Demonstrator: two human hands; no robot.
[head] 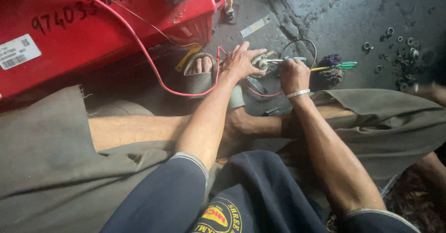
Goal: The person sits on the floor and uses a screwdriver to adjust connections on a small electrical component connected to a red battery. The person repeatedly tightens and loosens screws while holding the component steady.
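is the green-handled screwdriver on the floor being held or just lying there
Lying loose. The green-handled screwdriver rests flat on the floor, beyond the right hand, which touches it nowhere and grips another slim tool.

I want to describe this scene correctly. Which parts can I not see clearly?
Head view, the only one:
- Small metal part: mostly hidden under the left hand.
- Tool in the right hand: fist covers its handle.
- Red case: cut by the top edge.
- Washers: too small, dim.
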